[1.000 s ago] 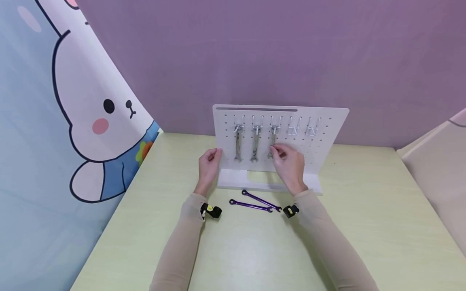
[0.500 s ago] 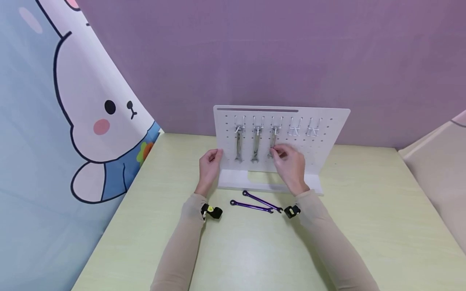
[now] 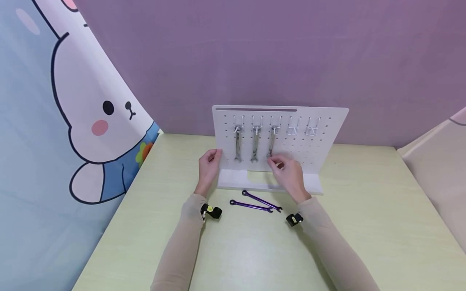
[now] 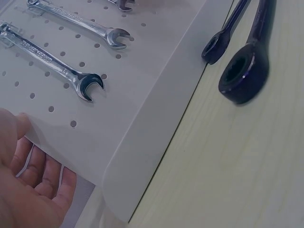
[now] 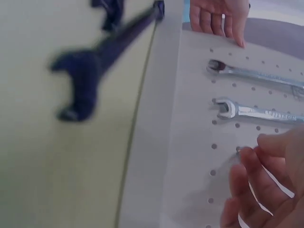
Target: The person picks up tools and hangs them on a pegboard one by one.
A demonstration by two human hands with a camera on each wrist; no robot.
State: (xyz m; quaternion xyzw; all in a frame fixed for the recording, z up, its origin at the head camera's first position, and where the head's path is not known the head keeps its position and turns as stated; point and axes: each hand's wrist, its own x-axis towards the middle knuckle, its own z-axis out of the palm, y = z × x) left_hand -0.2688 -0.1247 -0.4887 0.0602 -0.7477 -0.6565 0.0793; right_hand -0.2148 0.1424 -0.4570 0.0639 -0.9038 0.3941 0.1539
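Observation:
A white pegboard (image 3: 233, 113) stands on the table, with three silver combination wrenches hanging from its hooks: the left wrench (image 3: 238, 146), the middle wrench (image 3: 255, 142) and the third wrench (image 3: 272, 141). My left hand (image 3: 209, 169) grips the board's left edge, thumb in front and fingers behind. Just at the lower end of the third wrench is my right hand (image 3: 290, 174), thumb and index close together and loosely bent. In the right wrist view that hand (image 5: 270, 185) covers most of this wrench. Whether the fingertips touch it is hard to tell.
Two purple wrenches, a lower one (image 3: 251, 206) and an upper one (image 3: 260, 199), lie on the table (image 3: 247, 250) before the board's base. Two bare hooks, a nearer hook (image 3: 293, 128) and a farther hook (image 3: 312, 128), are at the board's right.
My right hand has slid down from the third wrench's shaft to its lower end, uncovering more of the wrench. The left hand stays on the board's edge.

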